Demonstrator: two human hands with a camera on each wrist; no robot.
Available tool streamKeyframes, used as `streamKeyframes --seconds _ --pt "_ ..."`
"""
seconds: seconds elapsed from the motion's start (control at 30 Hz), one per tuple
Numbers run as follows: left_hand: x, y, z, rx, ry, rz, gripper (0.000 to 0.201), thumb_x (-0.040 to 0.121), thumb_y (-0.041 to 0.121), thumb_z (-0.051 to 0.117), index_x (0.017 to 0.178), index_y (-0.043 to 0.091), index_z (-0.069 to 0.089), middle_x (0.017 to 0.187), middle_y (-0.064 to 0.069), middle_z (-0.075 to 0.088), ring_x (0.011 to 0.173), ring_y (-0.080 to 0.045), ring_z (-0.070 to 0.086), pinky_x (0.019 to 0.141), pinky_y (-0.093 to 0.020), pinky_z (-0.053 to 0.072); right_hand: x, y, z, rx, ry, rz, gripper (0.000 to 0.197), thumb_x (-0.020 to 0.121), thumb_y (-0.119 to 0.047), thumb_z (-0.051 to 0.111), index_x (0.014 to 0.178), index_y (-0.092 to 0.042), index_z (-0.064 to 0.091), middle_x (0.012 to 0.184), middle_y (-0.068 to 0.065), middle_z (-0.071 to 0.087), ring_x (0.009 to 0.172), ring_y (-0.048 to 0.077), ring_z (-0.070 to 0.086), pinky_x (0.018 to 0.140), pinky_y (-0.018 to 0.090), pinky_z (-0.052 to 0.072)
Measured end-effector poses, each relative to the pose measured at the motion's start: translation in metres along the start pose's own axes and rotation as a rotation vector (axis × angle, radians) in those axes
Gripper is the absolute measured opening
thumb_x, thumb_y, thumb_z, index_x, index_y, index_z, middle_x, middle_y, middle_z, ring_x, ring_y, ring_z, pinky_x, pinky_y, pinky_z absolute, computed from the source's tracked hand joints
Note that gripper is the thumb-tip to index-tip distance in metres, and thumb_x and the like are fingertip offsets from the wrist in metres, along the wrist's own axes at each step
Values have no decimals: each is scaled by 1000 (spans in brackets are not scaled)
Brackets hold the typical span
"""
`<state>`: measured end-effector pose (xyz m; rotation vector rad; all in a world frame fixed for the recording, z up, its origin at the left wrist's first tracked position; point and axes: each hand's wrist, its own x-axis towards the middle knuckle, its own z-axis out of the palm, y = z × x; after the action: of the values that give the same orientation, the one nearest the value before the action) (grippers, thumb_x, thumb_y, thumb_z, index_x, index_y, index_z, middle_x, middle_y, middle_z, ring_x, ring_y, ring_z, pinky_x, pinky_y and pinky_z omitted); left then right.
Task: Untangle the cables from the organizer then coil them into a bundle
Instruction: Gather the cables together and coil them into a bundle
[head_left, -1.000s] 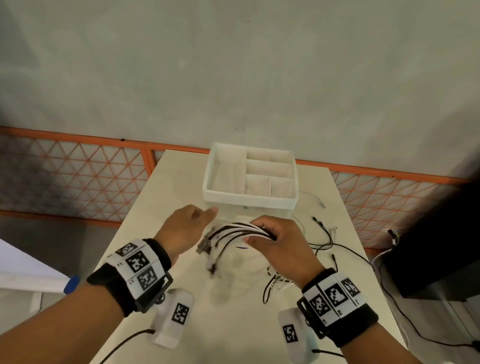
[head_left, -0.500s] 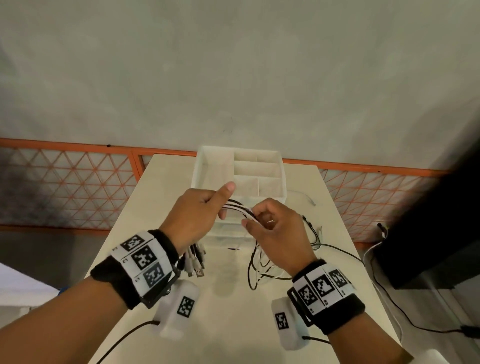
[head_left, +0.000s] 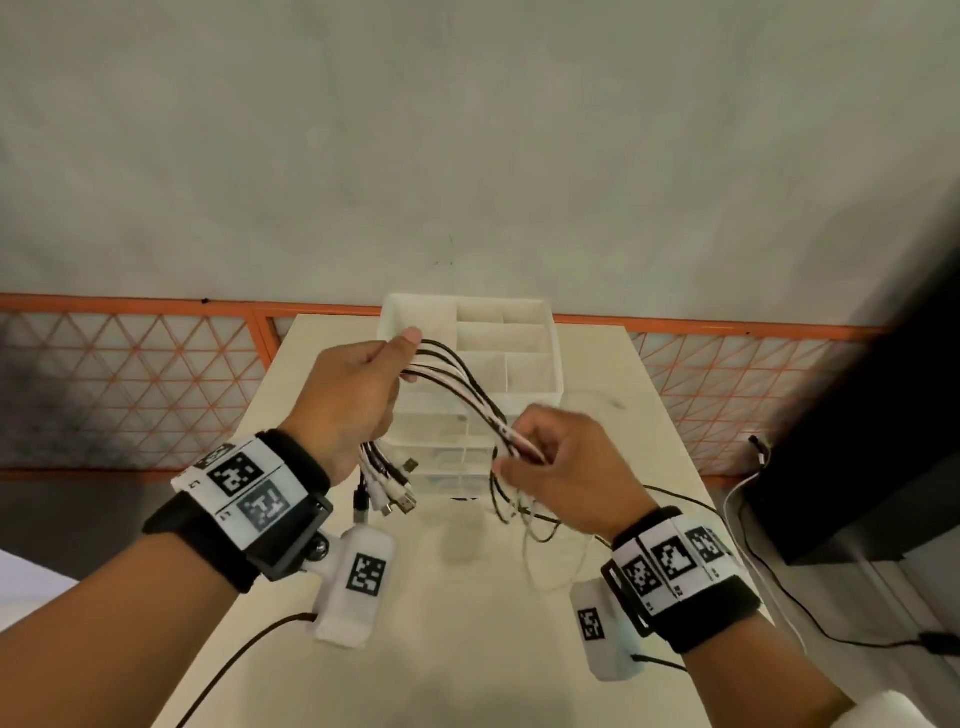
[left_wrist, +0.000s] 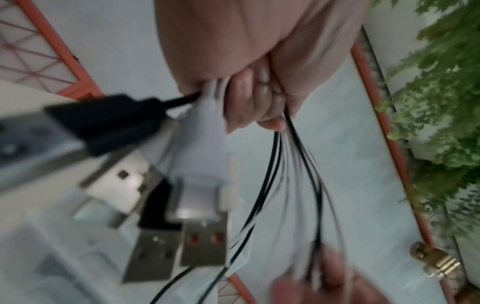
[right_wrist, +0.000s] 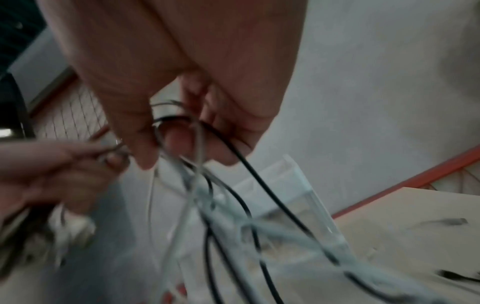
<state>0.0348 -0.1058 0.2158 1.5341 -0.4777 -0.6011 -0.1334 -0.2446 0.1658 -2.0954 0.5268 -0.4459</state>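
Observation:
Several black and white cables (head_left: 457, 387) arch through the air between my two hands, above the table. My left hand (head_left: 358, 395) grips them in a fist near their plug ends. The USB plugs (head_left: 389, 488) hang below that fist, and they fill the left wrist view as USB plugs (left_wrist: 182, 205). My right hand (head_left: 550, 457) pinches the same cables (right_wrist: 197, 144) lower and to the right. Their loose tails (head_left: 524, 514) drop to the table. The white organizer (head_left: 550, 364), with open compartments on top and clear drawers below, stands just behind my hands.
The pale table (head_left: 467, 623) runs forward to an orange lattice fence (head_left: 130, 374) and a grey wall. More cables (head_left: 696, 506) lie at the table's right edge. A black box (head_left: 872, 457) stands to the right, and camera leads (head_left: 249, 649) trail from my wrists.
Both hands have risen off the table with the cables. The left hand went from touching them to gripping them by the plug ends, and the two hands have drawn apart, stretching the cables into an arch.

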Motion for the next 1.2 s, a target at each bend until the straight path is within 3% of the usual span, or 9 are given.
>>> streamKeyframes --seconds 0.13,0.27,0.47,0.57,0.67,0.83,0.97,1.1,1.2 --pt "-7 -4 10 29 -82 36 55 92 36 65 54 21 29 50 6 20 48 -15 10 45 -25 11 -3 29 16 -30 -98 125 26 81 -35 79 72 -16 63 63 2 64 56 10 52 60 29 46" --pt "-8 -9 4 2 -105 12 43 85 37 73 56 17 47 50 6 22 44 -14 13 43 -23 14 2 40 7 -170 -119 196 15 86 -30 72 74 -23 68 72 -6 74 67 16 68 67 32 57" --pt "-6 -11 -12 583 -77 12 50 90 53 60 69 9 70 33 11 36 32 -7 30 48 -29 24 17 -7 -33 224 559 31 40 89 -38 74 71 -4 61 57 12 60 46 12 46 47 22 42" --pt "2 -16 -18 381 52 -56 48 89 53 62 74 7 65 36 11 35 40 -11 25 46 -26 21 12 -26 -34 221 404 -65 45 91 -41 70 65 -6 56 54 6 46 49 17 39 47 27 34" --pt "13 -2 -35 -76 175 -114 37 91 46 64 76 12 56 46 7 27 40 -11 18 41 -24 16 1 13 -23 -334 62 158 57 93 -56 58 68 -5 60 54 6 61 51 14 56 54 27 47" --pt "17 23 -49 -329 86 11 38 92 41 65 68 16 49 46 7 21 35 -9 14 34 -20 16 -23 111 3 -608 -171 565 37 96 -52 50 103 -25 73 104 4 77 107 28 68 92 39 52" --pt "8 20 -35 -280 41 14 44 92 34 66 55 23 47 41 9 20 36 -9 12 37 -21 13 -19 114 0 -315 94 555 70 97 -52 54 157 -39 21 164 15 24 141 40 43 113 50 38" --pt "8 3 -29 -257 116 -20 50 92 31 67 56 25 34 40 10 22 34 -9 14 35 -18 16 -11 83 -17 -199 456 307 82 96 -48 59 160 -34 10 168 11 4 149 36 26 114 55 32" --pt "8 -2 -28 -274 186 -17 49 93 32 66 58 23 33 39 10 23 34 -9 15 36 -19 15 -16 88 -14 -301 362 412 87 93 -50 63 159 -31 11 168 9 12 146 37 34 114 56 37"
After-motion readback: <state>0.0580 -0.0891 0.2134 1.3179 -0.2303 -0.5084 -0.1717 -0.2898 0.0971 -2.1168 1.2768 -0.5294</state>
